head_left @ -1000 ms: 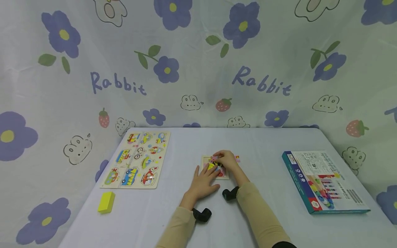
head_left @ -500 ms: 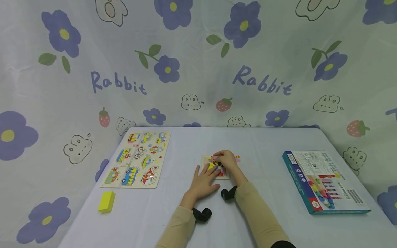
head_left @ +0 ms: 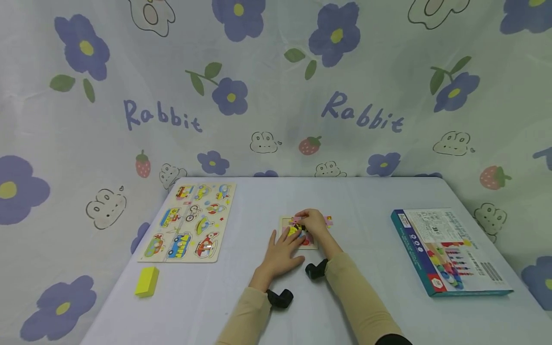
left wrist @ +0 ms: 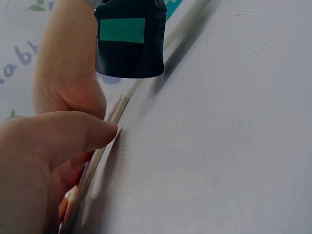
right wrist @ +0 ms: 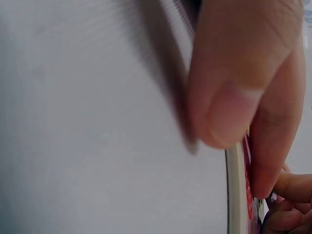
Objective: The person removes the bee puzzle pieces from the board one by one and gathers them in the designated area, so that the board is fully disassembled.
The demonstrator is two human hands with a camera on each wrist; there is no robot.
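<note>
A small wooden jigsaw board (head_left: pixel 284 223), with a yellow and black figure on a pink picture, lies mid-table. My left hand (head_left: pixel 279 254) rests its spread, straight fingers on the board's left and front part. In the left wrist view its thumb (left wrist: pixel 83 130) overlaps the board's edge (left wrist: pixel 83 192). My right hand (head_left: pixel 314 223) bends over the far right part of the board and pinches a pink puzzle piece (head_left: pixel 296 220), mostly hidden by the fingers. In the right wrist view its thumb (right wrist: pixel 226 114) is close to the rim. Another pink puzzle piece (head_left: pixel 329 221) shows just right of that hand.
A larger vehicle puzzle board (head_left: pixel 185 223) lies at the left, with a yellow block (head_left: pixel 147 281) in front of it. On the right lies a flat box (head_left: pixel 450 251) with a teal side. Black wrist devices (head_left: pixel 280 299) sit on both arms.
The right wrist has shifted very slightly left. Both hands otherwise stay in place on the board.
</note>
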